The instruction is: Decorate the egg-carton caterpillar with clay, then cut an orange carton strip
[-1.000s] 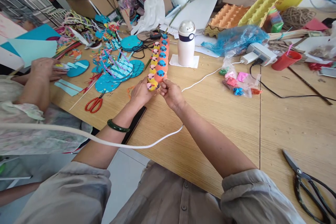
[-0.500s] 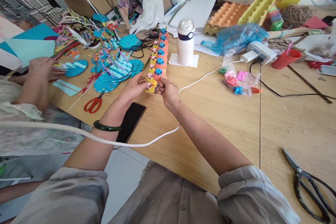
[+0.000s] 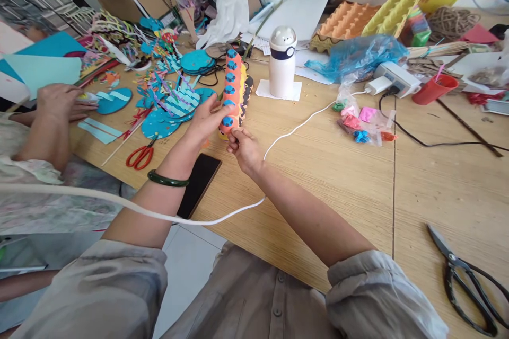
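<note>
A long bumpy craft strip (image 3: 234, 87), orange with blue spots along its top and yellow with dark marks down its right side, is held between both hands over the table. My left hand (image 3: 207, 119) grips its near left side, thumb laid on the orange bumps and the other fingers partly hidden behind it. At the near end, my right hand (image 3: 243, 149) pinches the strip's edge between thumb and curled fingers. Just below my left hand lies a black phone (image 3: 199, 183). A white cable (image 3: 230, 217) runs across in front of my left forearm.
Red-handled scissors (image 3: 140, 154) and blue decorated discs (image 3: 161, 124) lie left; a co-worker's hand (image 3: 59, 100) is beyond them. A white bottle (image 3: 282, 63) stands behind. Right are bagged clay pieces (image 3: 363, 122), a charger block (image 3: 393, 80), a red cup (image 3: 434, 89) and large black scissors (image 3: 461, 275).
The strip has been turned about its length: the orange row has shifted left, the left yellow row is out of sight, and a dark-marked right side now shows. Both hands moved slightly left.
</note>
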`<move>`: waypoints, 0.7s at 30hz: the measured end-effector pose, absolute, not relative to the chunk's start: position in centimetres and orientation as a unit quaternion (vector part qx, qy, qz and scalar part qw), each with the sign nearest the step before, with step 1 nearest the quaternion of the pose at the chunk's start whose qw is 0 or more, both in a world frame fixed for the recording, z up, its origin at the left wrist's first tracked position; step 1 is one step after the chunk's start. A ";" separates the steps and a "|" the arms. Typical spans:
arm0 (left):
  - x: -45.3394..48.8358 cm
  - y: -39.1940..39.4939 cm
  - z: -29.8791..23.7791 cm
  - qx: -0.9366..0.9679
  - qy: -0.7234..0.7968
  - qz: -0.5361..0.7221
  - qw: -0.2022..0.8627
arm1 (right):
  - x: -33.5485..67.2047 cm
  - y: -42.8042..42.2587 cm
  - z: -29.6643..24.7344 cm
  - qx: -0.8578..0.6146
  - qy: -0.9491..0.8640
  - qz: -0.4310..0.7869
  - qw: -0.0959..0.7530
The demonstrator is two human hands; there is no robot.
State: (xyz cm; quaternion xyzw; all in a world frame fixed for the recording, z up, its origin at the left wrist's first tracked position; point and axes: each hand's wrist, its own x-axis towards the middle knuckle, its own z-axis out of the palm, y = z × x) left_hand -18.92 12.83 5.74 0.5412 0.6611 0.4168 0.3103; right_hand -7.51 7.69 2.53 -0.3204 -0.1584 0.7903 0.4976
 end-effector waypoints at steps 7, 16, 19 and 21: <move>-18.1 13.6 5.8 0.583 0.656 0.360 0.316 | -7.6 6.8 2.4 -0.361 -0.223 0.786 0.450; -19.2 14.2 6.4 0.636 0.664 0.292 0.264 | -3.8 5.9 4.0 -0.423 -0.259 0.754 0.430; -19.4 14.4 6.2 0.641 0.677 0.268 0.243 | -2.1 5.9 4.9 -0.424 -0.276 0.735 0.452; -19.3 14.6 5.8 0.638 0.686 0.263 0.230 | -0.7 5.7 5.2 -0.433 -0.292 0.714 0.467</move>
